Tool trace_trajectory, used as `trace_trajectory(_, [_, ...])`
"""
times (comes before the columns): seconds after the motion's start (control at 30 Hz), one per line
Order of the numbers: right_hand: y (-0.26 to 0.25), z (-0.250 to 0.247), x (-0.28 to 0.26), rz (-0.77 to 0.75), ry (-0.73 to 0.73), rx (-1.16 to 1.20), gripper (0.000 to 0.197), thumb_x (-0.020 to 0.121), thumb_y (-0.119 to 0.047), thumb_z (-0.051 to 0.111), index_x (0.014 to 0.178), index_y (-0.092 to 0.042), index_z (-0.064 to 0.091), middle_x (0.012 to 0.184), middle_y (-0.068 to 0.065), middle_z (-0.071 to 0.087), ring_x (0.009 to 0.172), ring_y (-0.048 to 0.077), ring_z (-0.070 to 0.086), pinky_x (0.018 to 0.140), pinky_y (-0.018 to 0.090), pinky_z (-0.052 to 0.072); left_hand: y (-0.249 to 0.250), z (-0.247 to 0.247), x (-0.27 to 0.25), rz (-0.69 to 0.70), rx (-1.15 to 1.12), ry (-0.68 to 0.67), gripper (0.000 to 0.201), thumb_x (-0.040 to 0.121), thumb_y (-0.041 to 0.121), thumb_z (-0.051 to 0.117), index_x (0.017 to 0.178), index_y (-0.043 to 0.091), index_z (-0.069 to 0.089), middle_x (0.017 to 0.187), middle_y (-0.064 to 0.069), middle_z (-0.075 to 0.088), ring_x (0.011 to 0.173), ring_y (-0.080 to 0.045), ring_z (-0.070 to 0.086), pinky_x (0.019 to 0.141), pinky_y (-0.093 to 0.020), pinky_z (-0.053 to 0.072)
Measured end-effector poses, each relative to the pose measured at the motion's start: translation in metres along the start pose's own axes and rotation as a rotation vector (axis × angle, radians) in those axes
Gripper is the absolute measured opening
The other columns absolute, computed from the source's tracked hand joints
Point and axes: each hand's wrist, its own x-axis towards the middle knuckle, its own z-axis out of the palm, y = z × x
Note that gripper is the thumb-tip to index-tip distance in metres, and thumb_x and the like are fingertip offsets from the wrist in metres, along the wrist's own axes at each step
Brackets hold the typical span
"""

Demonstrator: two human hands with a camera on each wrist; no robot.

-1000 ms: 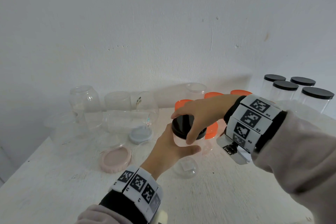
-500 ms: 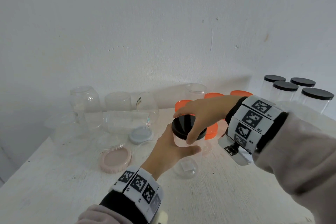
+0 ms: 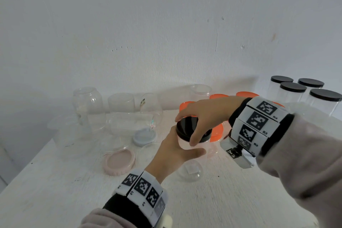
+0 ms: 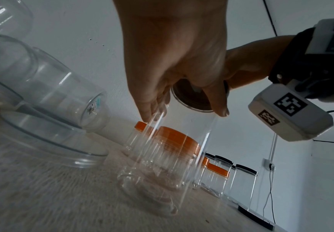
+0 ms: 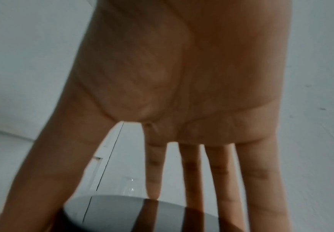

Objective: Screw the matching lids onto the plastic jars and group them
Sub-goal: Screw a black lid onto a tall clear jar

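Head view: hands (image 3: 201,116) on black-lidded jar (image 3: 192,135)

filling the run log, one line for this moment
left hand holds clear plastic jar | right hand grips round black lid

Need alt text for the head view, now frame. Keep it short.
Two hands work one clear jar over a white table: the left hand grips its body while the right hand grips its black lid from above. Lidless clear jars and loose lids stand left; orange-lidded jars behind; four black-lidded jars far right.
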Motion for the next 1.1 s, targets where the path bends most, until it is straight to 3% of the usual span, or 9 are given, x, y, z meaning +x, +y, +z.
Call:
trace_trajectory(0.2, [-0.001, 0.007, 0.008, 0.022, 0.064, 0.025, 0.066, 0.065, -0.067, 0.073, 0.122, -0.042, 0.049, 0.112, -0.014, 0.051, 0.100, 0.014, 0.057, 0.081, 0.033, 0.053, 0.000, 0.000, -0.001, 0.007, -0.014, -0.008, 0.080, 0.069, 0.034, 0.086, 0.134, 0.032, 0.039, 0.118, 0.021, 0.055, 0.104, 0.011, 0.050, 0.074, -0.007, 0.040])
trace_trajectory(0.33, [0.001, 0.011, 0.007, 0.052, 0.038, 0.051, 0.067, 0.067, -0.074, 0.066, 0.123, -0.042, 0.044, 0.111, -0.008, 0.054, 0.086, 0.022, 0.068, 0.075, 0.034, 0.057, 0.000, 0.000, -0.002, 0.016, -0.015, -0.011, 0.080, 0.069, 0.035, 0.086, 0.134, 0.032, 0.039, 0.119, 0.022, 0.054, 0.105, 0.011, 0.050, 0.076, -0.009, 0.040])
trace_trajectory(0.4, [0.003, 0.011, 0.005, 0.043, 0.027, 0.036, 0.074, 0.070, -0.074, 0.064, 0.133, -0.042, 0.040, 0.115, -0.012, 0.051, 0.097, 0.018, 0.062, 0.082, 0.033, 0.053, 0.000, -0.001, -0.002, 0.009, -0.014, -0.015, 0.079, 0.068, 0.037, 0.086, 0.132, 0.033, 0.039, 0.117, 0.023, 0.054, 0.105, 0.010, 0.050, 0.076, -0.010, 0.040])
trace_trajectory(0.47, [0.005, 0.013, 0.003, 0.014, 0.059, 0.008, 0.077, 0.073, -0.071, 0.063, 0.138, -0.039, 0.039, 0.112, -0.016, 0.046, 0.105, 0.014, 0.051, 0.079, 0.027, 0.045, 0.000, -0.001, -0.001, 0.005, -0.019, -0.012, 0.079, 0.067, 0.038, 0.086, 0.131, 0.034, 0.039, 0.116, 0.024, 0.055, 0.104, 0.010, 0.051, 0.076, -0.010, 0.040])
trace_trajectory(0.73, [0.012, 0.039, 0.003, -0.030, 0.287, 0.041, 0.067, 0.077, -0.074, 0.055, 0.134, -0.040, 0.042, 0.096, -0.018, 0.036, 0.082, 0.002, 0.043, 0.068, 0.025, 0.038, -0.003, 0.002, -0.002, 0.025, -0.071, 0.016, 0.069, 0.066, 0.029, 0.087, 0.121, 0.038, 0.045, 0.114, 0.019, 0.061, 0.098, 0.015, 0.055, 0.069, -0.005, 0.045])
trace_trajectory(0.9, [0.008, 0.049, 0.003, 0.023, 0.386, 0.015, 0.065, 0.075, -0.075, 0.049, 0.127, -0.037, 0.048, 0.091, -0.015, 0.035, 0.079, 0.010, 0.047, 0.065, 0.028, 0.040, -0.005, 0.004, -0.003, 0.027, -0.091, 0.043, 0.072, 0.067, 0.030, 0.087, 0.126, 0.037, 0.045, 0.116, 0.021, 0.059, 0.098, 0.018, 0.052, 0.071, -0.006, 0.044])
trace_trajectory(1.0, [0.004, 0.054, 0.002, 0.077, 0.423, 0.029, 0.062, 0.074, -0.074, 0.048, 0.121, -0.033, 0.052, 0.095, -0.010, 0.038, 0.080, 0.017, 0.052, 0.068, 0.032, 0.047, -0.006, 0.006, -0.003, 0.036, -0.096, 0.055, 0.073, 0.068, 0.028, 0.086, 0.127, 0.037, 0.045, 0.117, 0.021, 0.059, 0.097, 0.020, 0.050, 0.070, -0.001, 0.042])
trace_trajectory(1.1, [0.000, 0.056, 0.002, 0.103, 0.450, 0.065, 0.057, 0.077, -0.070, 0.051, 0.119, -0.031, 0.053, 0.098, -0.006, 0.040, 0.081, 0.017, 0.051, 0.066, 0.031, 0.043, -0.006, 0.007, -0.003, 0.037, -0.101, 0.064, 0.072, 0.068, 0.027, 0.086, 0.126, 0.037, 0.045, 0.115, 0.022, 0.059, 0.097, 0.021, 0.050, 0.068, 0.003, 0.039])
